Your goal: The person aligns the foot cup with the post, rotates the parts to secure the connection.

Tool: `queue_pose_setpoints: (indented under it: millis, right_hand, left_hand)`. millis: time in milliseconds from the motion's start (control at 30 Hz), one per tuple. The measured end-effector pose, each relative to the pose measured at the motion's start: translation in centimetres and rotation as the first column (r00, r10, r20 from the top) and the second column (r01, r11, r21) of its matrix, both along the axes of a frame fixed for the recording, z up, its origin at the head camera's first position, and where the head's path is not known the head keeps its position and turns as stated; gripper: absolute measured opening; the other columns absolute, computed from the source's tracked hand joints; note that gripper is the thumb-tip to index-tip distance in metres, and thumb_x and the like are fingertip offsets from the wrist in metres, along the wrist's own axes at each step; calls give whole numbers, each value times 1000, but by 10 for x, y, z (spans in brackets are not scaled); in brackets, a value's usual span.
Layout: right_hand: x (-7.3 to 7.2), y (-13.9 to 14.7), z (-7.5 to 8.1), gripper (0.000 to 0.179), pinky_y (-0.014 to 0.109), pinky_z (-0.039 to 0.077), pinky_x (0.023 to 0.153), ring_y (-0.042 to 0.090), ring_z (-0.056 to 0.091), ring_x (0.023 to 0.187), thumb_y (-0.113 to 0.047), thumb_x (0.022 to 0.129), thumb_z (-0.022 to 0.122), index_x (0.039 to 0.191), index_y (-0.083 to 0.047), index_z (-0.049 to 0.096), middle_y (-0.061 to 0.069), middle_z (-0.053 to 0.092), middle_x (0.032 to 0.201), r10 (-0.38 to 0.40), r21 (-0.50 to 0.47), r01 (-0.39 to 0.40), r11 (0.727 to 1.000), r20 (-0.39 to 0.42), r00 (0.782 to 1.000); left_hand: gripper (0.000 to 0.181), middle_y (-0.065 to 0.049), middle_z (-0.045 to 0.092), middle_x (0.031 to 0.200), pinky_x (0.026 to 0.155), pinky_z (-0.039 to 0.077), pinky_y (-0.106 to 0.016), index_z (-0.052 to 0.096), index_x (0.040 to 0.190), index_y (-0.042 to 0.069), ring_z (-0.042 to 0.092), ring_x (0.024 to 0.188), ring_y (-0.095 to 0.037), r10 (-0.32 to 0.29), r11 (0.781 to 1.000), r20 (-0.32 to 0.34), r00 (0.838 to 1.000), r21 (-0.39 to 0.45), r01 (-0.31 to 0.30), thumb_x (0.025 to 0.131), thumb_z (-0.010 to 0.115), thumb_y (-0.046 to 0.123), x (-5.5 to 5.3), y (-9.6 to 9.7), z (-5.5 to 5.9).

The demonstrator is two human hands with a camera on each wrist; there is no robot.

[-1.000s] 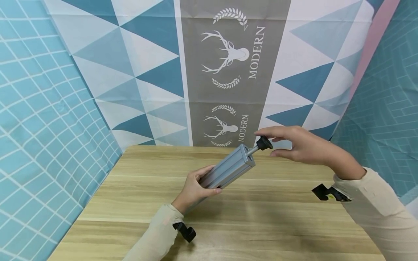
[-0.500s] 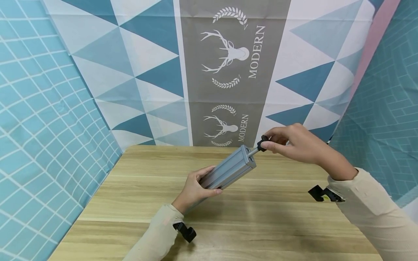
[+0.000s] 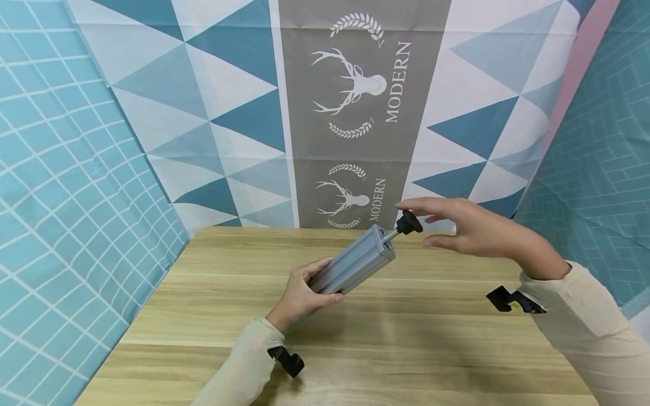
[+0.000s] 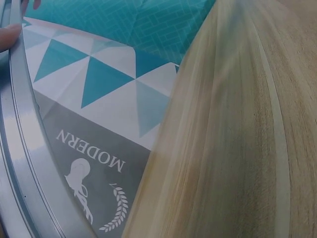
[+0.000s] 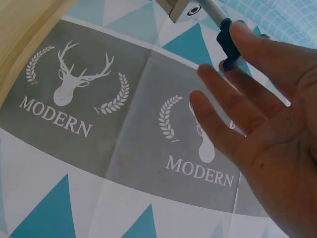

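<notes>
My left hand (image 3: 297, 293) grips a grey square-bodied metal cylinder (image 3: 352, 259), which is tilted up to the right over the wooden table (image 3: 355, 361). From its upper end sticks a thin threaded rod (image 5: 212, 11), tipped with a black knob (image 3: 408, 222). My right hand (image 3: 472, 228) is right at that knob, thumb and fingers spread apart. The right wrist view shows the thumb overlapping the knob (image 5: 228, 44), with the other fingers loosely extended. In the left wrist view the ribbed body (image 4: 29, 148) runs along the left edge, and one fingertip (image 4: 10, 35) lies on it.
Patterned cloth (image 3: 350, 124) with deer heads hangs behind the table. Blue tiled sheeting (image 3: 76, 186) borders the left side, and teal sheeting (image 3: 599, 141) the right. Black mounts (image 3: 286, 361) are strapped to both sleeves.
Half a second ago my right fingers pinched the knob; now they have opened and the hand has drawn slightly right, as a second ago. The left hand and the cylinder stay nearly still.
</notes>
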State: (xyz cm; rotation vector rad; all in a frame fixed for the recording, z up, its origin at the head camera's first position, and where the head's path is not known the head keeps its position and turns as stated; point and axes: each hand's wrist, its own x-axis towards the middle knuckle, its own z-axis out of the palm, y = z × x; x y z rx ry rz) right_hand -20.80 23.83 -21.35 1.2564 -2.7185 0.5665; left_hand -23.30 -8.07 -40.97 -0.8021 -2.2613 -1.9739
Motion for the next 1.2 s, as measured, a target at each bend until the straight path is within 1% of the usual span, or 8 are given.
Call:
queue_pose_setpoints:
  millis: [100, 200, 333, 433, 600, 767, 967, 1200]
  right_hand:
    - [-1, -2, 0, 74, 39, 52, 85, 20, 60, 114, 7, 79, 72, 143, -17, 46, 6, 49, 143, 57, -14, -59, 998, -77, 995]
    - [-1, -5, 1, 67, 36, 53, 81, 16, 63, 108, 8, 78, 73, 138, -14, 53, 7, 57, 135, 57, -32, -61, 998, -129, 990]
    - [0, -9, 1, 43, 32, 52, 71, 11, 67, 93, -9, 88, 69, 130, -8, 60, 2, 70, 111, -55, -63, 50, 997, -95, 994]
    - [0, -12, -1, 33, 31, 50, 67, 8, 65, 83, -25, 94, 63, 122, -7, 65, -4, 72, 96, -169, -74, 166, 983, -45, 985]
    - [-1, -12, -2, 32, 34, 51, 68, 8, 64, 78, -32, 95, 61, 115, -9, 68, -4, 72, 93, -241, -65, 240, 969, -17, 970]
    - [2, -10, 2, 49, 42, 51, 76, 18, 66, 96, -32, 90, 67, 133, -11, 57, 2, 70, 109, -203, -38, 203, 978, -1, 979]
    - [2, -5, 5, 67, 45, 52, 80, 26, 61, 112, -16, 84, 75, 144, -18, 46, 7, 54, 138, -107, -13, 107, 994, 2, 994]
    - [1, -3, 5, 65, 41, 52, 84, 20, 61, 112, 1, 80, 74, 138, -16, 52, 5, 56, 136, 2, -8, -3, 1000, -72, 997]
  left_hand:
    - [69, -7, 63, 125, 87, 46, -37, 60, 132, 14, 59, 107, -22, 2, 1000, -5, 1000, -8, -2, 68, 86, 12, -1, 0, 0]
    - [69, -8, 62, 126, 87, 46, -37, 59, 132, 13, 58, 107, -22, 5, 1000, -3, 1000, -11, -5, 68, 86, 11, -1, 0, 0]
    - [70, -8, 62, 126, 87, 46, -36, 59, 132, 13, 58, 107, -22, 5, 1000, 1, 1000, -5, -5, 68, 87, 11, -1, 0, -1]
    - [70, -8, 62, 126, 87, 46, -36, 59, 132, 13, 59, 106, -22, 2, 1000, -2, 1000, -5, -2, 68, 87, 11, -1, 1, 0]
    - [69, -8, 63, 125, 86, 46, -36, 60, 131, 12, 59, 105, -22, 2, 1000, -7, 1000, -8, -2, 68, 86, 10, -1, 1, 0]
    - [69, -7, 63, 125, 86, 46, -37, 60, 131, 14, 59, 105, -22, 12, 1000, -9, 1000, -2, -12, 67, 87, 12, -2, 1, 1]
    - [70, -7, 63, 125, 86, 46, -35, 60, 131, 13, 59, 105, -21, 12, 1000, -5, 1000, -7, -12, 67, 87, 9, -3, 1, 2]
    - [74, -11, 60, 129, 86, 46, -35, 57, 134, 9, 58, 108, -22, 9, 1000, -1, 1000, -10, -9, 67, 85, 2, -1, 1, 2]
